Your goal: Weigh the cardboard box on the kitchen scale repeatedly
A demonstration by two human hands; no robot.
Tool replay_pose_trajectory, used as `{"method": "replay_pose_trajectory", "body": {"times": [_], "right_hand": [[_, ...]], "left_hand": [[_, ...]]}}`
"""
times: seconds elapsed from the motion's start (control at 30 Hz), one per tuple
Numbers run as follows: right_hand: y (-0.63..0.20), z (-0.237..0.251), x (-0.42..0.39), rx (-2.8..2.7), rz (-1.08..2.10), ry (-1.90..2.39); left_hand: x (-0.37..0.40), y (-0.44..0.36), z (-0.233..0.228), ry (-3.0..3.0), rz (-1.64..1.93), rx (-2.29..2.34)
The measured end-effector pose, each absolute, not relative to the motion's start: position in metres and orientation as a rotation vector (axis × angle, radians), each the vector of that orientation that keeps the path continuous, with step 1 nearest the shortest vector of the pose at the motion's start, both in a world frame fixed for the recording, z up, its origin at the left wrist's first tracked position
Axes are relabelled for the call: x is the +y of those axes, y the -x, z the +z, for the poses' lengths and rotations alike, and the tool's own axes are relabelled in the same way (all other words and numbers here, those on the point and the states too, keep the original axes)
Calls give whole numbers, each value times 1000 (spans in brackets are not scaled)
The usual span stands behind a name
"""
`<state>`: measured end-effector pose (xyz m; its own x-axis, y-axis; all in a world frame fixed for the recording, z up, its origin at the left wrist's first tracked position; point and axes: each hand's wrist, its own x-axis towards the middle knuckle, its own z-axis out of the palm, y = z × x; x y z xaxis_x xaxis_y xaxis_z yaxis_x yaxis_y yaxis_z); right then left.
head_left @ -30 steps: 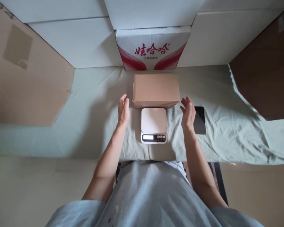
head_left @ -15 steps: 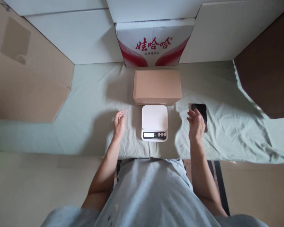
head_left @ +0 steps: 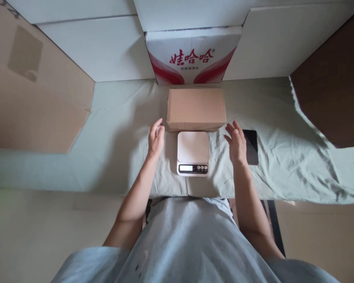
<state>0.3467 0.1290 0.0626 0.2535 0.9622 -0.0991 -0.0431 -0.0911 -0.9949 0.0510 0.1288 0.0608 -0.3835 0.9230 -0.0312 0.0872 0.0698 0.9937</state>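
Observation:
A plain brown cardboard box [head_left: 196,108] lies on the pale green cloth [head_left: 115,129], just behind a small white kitchen scale [head_left: 193,153] with a lit display. My left hand [head_left: 156,138] hovers open to the left of the scale, fingertips near the box's front left corner. On the other side, my right hand [head_left: 236,142] is open too, close to the box's front right corner. Neither hand touches the box. A black phone [head_left: 251,146] lies flat just right of my right hand.
A white carton with red Chinese lettering [head_left: 192,59] stands behind the brown box against white boards [head_left: 100,51]. Brown cardboard sheets flank the cloth at the left [head_left: 32,102] and right [head_left: 333,90]. The table's front edge runs just before my body.
Both hands, which had drawn back towards me half a second ago, have moved forward again and inward, towards the front corners of the brown box. The box and scale have not moved.

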Motion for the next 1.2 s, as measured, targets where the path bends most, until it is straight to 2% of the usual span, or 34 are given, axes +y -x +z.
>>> {"method": "replay_pose_trajectory", "body": {"times": [0.27,0.4,0.57,0.73,0.93,1.2], "right_hand": [[-326,59,167,-1102,1153,1324],[-324,73,172,-1184,1111,1230],[-328,110,146,-1231,1011,1184],[-331,124,96,-1168,1086,1171],[-336,104,46,-1132,1108,1252],[-338,88,24,-1116,1148,1306]], "left_hand": [[166,-66,64,-1009,1320,1566],[169,-68,78,-1069,1364,1512],[142,-65,119,-1150,1398,1443],[89,-64,144,-1123,1358,1435],[41,-68,130,-1076,1347,1475],[27,-69,109,-1007,1315,1478]]}}
